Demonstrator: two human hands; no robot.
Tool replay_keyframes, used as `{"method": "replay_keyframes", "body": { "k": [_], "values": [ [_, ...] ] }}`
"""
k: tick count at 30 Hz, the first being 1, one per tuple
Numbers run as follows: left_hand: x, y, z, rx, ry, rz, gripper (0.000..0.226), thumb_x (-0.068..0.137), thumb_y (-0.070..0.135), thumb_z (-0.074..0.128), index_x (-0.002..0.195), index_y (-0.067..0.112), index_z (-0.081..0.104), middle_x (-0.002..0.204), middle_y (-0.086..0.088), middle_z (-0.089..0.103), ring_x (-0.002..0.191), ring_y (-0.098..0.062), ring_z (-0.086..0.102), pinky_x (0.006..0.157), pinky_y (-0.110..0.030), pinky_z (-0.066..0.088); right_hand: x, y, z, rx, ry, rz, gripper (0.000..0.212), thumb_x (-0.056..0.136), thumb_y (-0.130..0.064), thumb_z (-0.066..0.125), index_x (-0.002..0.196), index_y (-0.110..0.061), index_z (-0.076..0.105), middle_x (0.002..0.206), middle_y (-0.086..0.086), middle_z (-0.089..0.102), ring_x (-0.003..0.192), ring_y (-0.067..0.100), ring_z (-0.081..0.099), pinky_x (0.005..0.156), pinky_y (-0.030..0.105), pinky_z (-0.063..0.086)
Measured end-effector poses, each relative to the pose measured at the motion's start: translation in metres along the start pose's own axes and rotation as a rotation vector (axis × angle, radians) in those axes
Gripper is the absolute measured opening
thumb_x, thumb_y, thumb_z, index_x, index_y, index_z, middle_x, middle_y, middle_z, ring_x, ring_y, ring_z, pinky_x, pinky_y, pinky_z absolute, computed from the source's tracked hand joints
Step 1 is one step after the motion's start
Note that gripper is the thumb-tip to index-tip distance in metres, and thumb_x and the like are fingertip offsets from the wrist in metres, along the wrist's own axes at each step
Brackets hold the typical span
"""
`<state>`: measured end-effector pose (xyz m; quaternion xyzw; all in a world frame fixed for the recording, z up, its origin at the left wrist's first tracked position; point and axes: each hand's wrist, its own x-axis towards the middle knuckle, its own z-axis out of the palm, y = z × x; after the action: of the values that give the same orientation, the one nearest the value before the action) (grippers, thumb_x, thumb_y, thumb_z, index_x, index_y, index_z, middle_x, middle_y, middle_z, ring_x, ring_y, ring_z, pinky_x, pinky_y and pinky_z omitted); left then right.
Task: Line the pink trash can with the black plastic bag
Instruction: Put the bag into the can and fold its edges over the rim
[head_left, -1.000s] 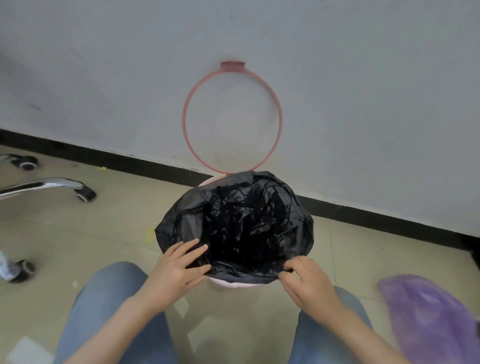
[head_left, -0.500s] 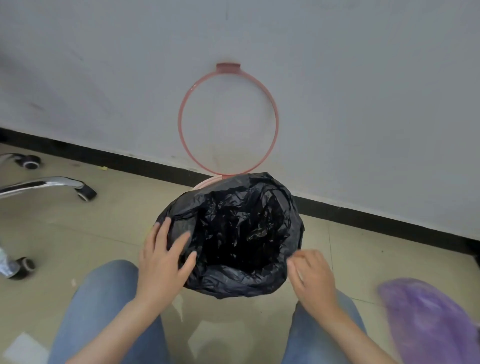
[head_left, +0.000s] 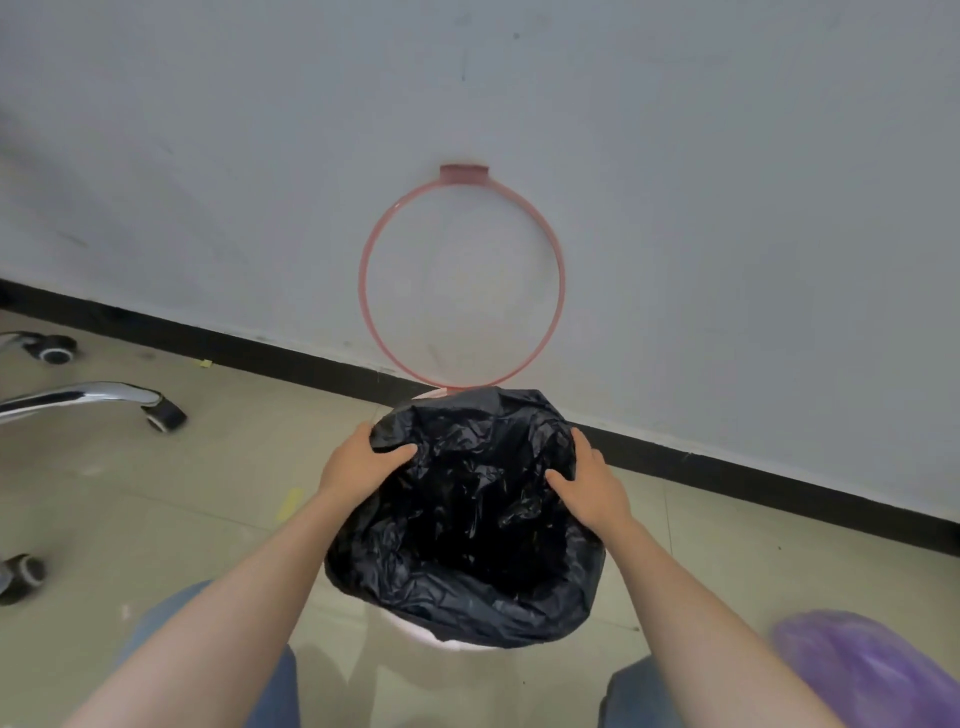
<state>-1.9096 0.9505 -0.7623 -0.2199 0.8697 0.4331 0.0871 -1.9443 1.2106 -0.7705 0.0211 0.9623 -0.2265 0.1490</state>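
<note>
Crinkled black plastic bag (head_left: 467, 545) open, draped over pink trash can (head_left: 452, 644) rim; can upright on floor.

A grey-white wall (head_left: 675, 182) fills the upper part of the view, scuffed here and there. A black baseboard (head_left: 753, 483) runs along its foot, slanting down to the right. The floor (head_left: 182, 509) is of pale beige tiles with thin grout lines, and a small yellow scrap (head_left: 206, 364) lies near the baseboard on the left. At the left edge, chrome chair legs (head_left: 78, 397) reach in, each ending in a black caster (head_left: 166, 418); another caster (head_left: 54, 349) sits farther back and a third (head_left: 23, 577) nearer. A purple bag (head_left: 862, 670), blurred, lies at the lower right corner. Blue jeans (head_left: 270, 691) cover both knees at the bottom edge.
</note>
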Motion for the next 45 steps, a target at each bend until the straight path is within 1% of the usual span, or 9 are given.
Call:
{"method": "replay_keyframes", "body": {
  "k": [7,10,14,19,25,31,36,41,45],
  "values": [
    [0.004,-0.008,-0.018,-0.389,-0.351,-0.252,0.053,0.078,0.058,0.055,0.105,0.013,0.061,0.105,-0.007,0.065,0.098,-0.026,0.06,0.089,-0.039,0.046,0.009,-0.002,-0.017,0.124,-0.135,0.152,0.066,0.088,-0.059,0.035,0.127,-0.005,0.042,0.135,0.016,0.047,0.12,0.034,0.046,0.095,0.039,0.038],
    [0.015,-0.004,-0.029,-0.255,0.037,-0.147,0.052,0.091,0.054,0.031,0.088,0.009,0.057,0.092,-0.011,0.06,0.097,-0.032,0.055,0.089,-0.044,0.042,0.012,-0.011,-0.031,-0.203,0.123,0.046,0.063,0.092,-0.056,0.026,0.118,-0.005,0.052,0.126,0.02,0.048,0.116,0.036,0.042,0.095,0.043,0.04],
    [0.022,0.017,-0.021,0.083,0.099,0.286,0.037,0.096,0.029,0.037,0.122,0.009,0.054,0.129,-0.01,0.056,0.122,-0.028,0.049,0.1,-0.037,0.036,0.022,-0.041,-0.025,-0.358,0.128,-0.383,0.048,0.097,-0.035,0.033,0.138,-0.012,0.032,0.144,0.011,0.037,0.13,0.027,0.033,0.104,0.04,0.034],
    [0.041,0.023,0.004,0.102,-0.047,0.288,0.041,0.094,0.039,0.038,0.123,0.013,0.054,0.126,-0.007,0.059,0.117,-0.026,0.052,0.092,-0.033,0.039,0.046,-0.06,-0.001,-0.286,-0.062,-0.261,0.061,0.094,-0.048,0.033,0.145,-0.022,0.012,0.156,0.001,0.014,0.139,0.029,0.018,0.111,0.047,0.022],
    [0.054,0.016,0.011,0.052,-0.085,0.076,0.051,0.087,0.06,0.034,0.061,0.018,0.045,0.07,-0.004,0.053,0.077,-0.025,0.052,0.068,-0.034,0.035,0.064,-0.069,0.007,-0.278,-0.088,-0.102,0.065,0.086,-0.057,0.04,0.14,-0.026,0.021,0.147,0.007,0.029,0.133,0.033,0.025,0.105,0.053,0.023],
    [0.044,0.015,0.0,-0.306,0.12,-0.067,0.059,0.093,0.051,0.024,0.105,0.005,0.059,0.116,-0.019,0.06,0.112,-0.035,0.053,0.098,-0.042,0.039,0.055,-0.065,-0.013,0.347,0.009,-0.112,0.046,0.088,-0.028,0.053,0.131,-0.015,0.043,0.138,0.013,0.039,0.131,0.028,0.034,0.11,0.04,0.026],
    [-0.024,-0.023,-0.015,0.059,0.168,0.458,0.058,0.084,0.047,0.045,0.13,0.012,0.045,0.136,-0.011,0.046,0.127,-0.026,0.035,0.106,-0.039,0.029,-0.051,-0.03,-0.021,0.038,0.052,-0.493,0.042,0.084,-0.04,0.053,0.117,-0.015,0.058,0.125,0.007,0.052,0.12,0.015,0.039,0.101,0.034,0.033],
    [-0.084,-0.069,0.001,0.751,0.046,1.047,0.061,0.071,0.067,0.039,0.115,0.027,0.05,0.128,-0.008,0.056,0.122,-0.027,0.038,0.096,-0.048,0.044,-0.133,-0.008,0.017,-0.441,0.112,-0.806,0.045,0.06,-0.06,0.066,0.088,-0.025,0.062,0.078,-0.005,0.06,0.073,0.011,0.047,0.057,0.02,0.044],
    [-0.091,-0.084,0.004,0.891,0.024,1.136,0.053,0.058,0.028,0.079,0.105,0.024,0.055,0.108,-0.011,0.071,0.102,-0.028,0.065,0.091,-0.048,0.049,-0.142,0.007,0.044,-0.562,0.236,-0.839,0.038,0.053,-0.043,0.079,0.076,-0.021,0.059,0.066,-0.004,0.054,0.067,0.015,0.033,0.054,0.023,0.033]
  ]
}}
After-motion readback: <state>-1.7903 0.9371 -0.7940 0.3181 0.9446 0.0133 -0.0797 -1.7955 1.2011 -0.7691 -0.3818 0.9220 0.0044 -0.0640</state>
